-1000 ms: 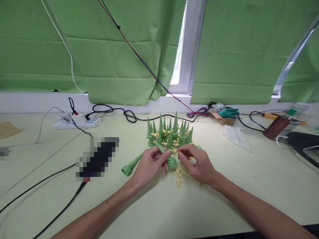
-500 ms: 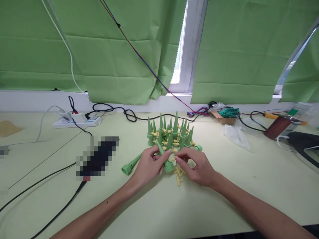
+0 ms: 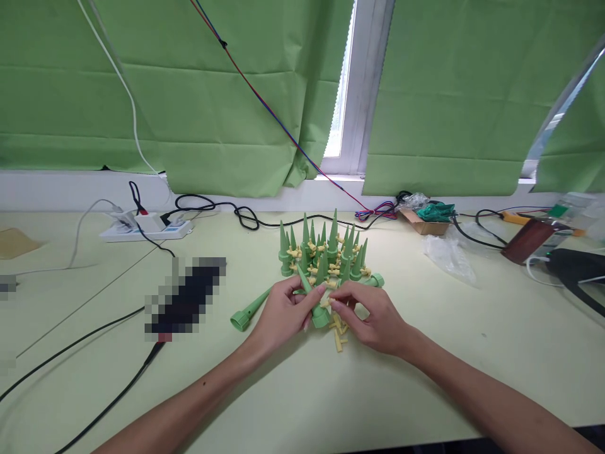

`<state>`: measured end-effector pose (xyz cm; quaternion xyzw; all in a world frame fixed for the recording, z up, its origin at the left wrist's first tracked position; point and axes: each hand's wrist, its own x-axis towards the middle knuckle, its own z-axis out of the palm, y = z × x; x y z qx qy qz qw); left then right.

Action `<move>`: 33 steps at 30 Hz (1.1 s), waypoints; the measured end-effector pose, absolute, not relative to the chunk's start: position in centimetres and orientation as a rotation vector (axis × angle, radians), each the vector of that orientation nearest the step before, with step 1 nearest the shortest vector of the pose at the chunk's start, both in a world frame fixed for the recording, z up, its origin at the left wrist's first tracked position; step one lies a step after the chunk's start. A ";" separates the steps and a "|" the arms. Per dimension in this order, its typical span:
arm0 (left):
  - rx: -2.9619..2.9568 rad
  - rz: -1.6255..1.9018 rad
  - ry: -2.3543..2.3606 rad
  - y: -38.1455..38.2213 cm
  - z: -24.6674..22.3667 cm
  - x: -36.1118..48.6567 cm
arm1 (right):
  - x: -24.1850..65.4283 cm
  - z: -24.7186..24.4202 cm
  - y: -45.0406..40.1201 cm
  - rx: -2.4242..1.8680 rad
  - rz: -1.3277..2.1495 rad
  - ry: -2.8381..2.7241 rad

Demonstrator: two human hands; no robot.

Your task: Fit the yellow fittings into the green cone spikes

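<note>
A green plastic plant watering spike (image 3: 320, 315) is gripped in my left hand (image 3: 286, 309), tilted with its wide collar toward me. Between the thumb and fingers of my right hand (image 3: 373, 317) is a small yellow valve (image 3: 326, 303), its tip at the side of the spike near the collar. Loose yellow valves (image 3: 338, 341) lie on the table just below my right hand. Another green spike (image 3: 242, 320) rests on its side left of my left hand. Behind both hands, several green spikes (image 3: 333, 236) with yellow valves fitted stand upright in a cluster.
A blurred-out dark object (image 3: 189, 299) with a black cable lies on the left. Behind it sits a white power strip (image 3: 146, 229). At the back right are a small cardboard box (image 3: 425, 223), a clear plastic bag (image 3: 449, 258) and a dark red bottle (image 3: 529, 241).
My right hand has moved slightly left, bringing the yellow valve up to the side of the spike. My left hand keeps its hold on the spike.
</note>
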<state>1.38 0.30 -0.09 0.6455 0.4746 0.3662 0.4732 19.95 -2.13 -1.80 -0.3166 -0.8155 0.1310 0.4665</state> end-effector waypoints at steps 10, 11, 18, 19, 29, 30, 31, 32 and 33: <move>1.587 0.922 1.165 0.2 0.0 1.3 | 20.0 -2.0 -2.0 -0.789 0.333 -2.005; 1.587 0.925 1.166 0.2 0.0 1.3 | 20.0 -2.0 -2.0 -0.796 0.338 -2.009; 1.633 0.979 1.175 0.1 -0.2 1.2 | 20.0 -2.2 -1.8 -0.825 0.361 -2.021; 1.646 0.985 1.168 0.2 -0.3 1.2 | 20.0 -2.3 -1.8 -0.830 0.358 -2.024; 1.697 1.025 1.081 0.3 -0.8 1.1 | 19.9 -2.6 -1.6 -0.882 0.376 -2.034; 1.705 1.028 1.084 0.3 -0.8 1.1 | 19.9 -2.6 -1.6 -0.888 0.377 -2.033; 1.713 1.030 1.088 0.3 -0.8 1.1 | 19.9 -2.6 -1.6 -0.893 0.377 -2.033; 1.720 1.031 1.091 0.3 -0.9 1.1 | 19.9 -2.6 -1.6 -0.897 0.376 -2.033; 1.730 1.029 1.091 0.3 -0.9 1.0 | 19.9 -2.6 -1.6 -0.901 0.374 -2.033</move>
